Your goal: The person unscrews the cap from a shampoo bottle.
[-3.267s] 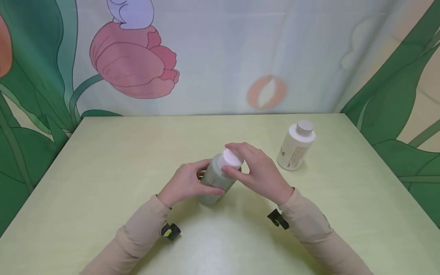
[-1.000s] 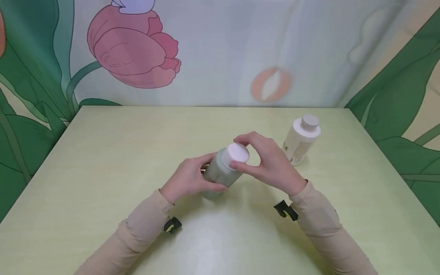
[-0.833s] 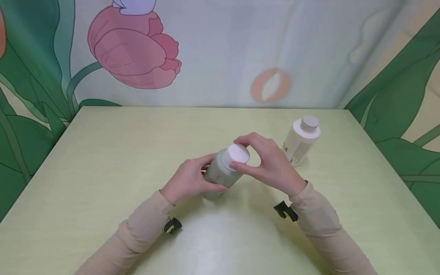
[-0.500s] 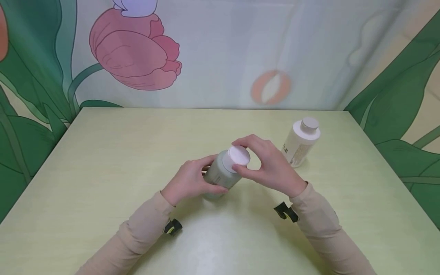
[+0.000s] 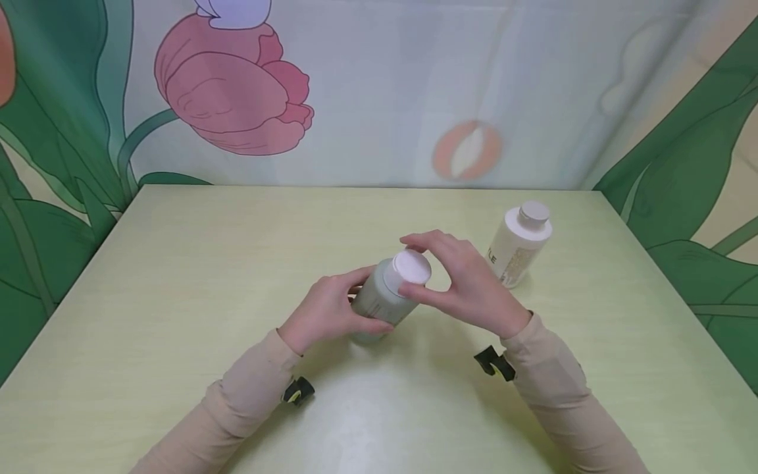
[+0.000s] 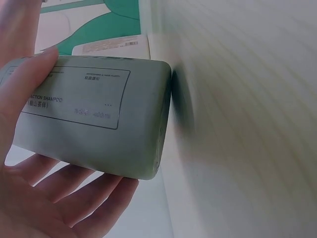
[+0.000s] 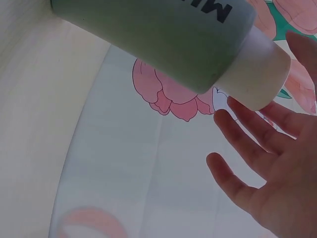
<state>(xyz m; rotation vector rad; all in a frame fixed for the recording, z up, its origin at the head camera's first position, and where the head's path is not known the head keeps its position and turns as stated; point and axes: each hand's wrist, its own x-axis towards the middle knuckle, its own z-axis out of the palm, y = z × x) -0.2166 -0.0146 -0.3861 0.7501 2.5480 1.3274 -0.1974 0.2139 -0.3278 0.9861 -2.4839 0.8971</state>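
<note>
A grey-green shampoo bottle (image 5: 379,299) with a white cap (image 5: 412,265) leans to the right over the table, its base low near the tabletop in the left wrist view. My left hand (image 5: 322,313) holds the bottle body from the left, thumb along the near, printed face and fingers behind and under it. My right hand (image 5: 468,286) is spread around the cap: the thumb overlaps its near side and the index finger is raised off its far side. In the right wrist view, fingers (image 7: 247,144) are loosely extended, with some tips at the cap's lower edge.
A white capped bottle (image 5: 521,243) stands upright at the back right, just behind my right hand. The pale yellow-green table (image 5: 237,250) meets a printed curtain (image 5: 367,99) with flowers and leaves at its far edge. Each sleeve carries a small black wrist mount (image 5: 495,363).
Over the last few seconds the bottle and both hands have shifted slightly right in view. Since half a second ago, my right index finger has lifted a little off the cap; my left grip is unchanged.
</note>
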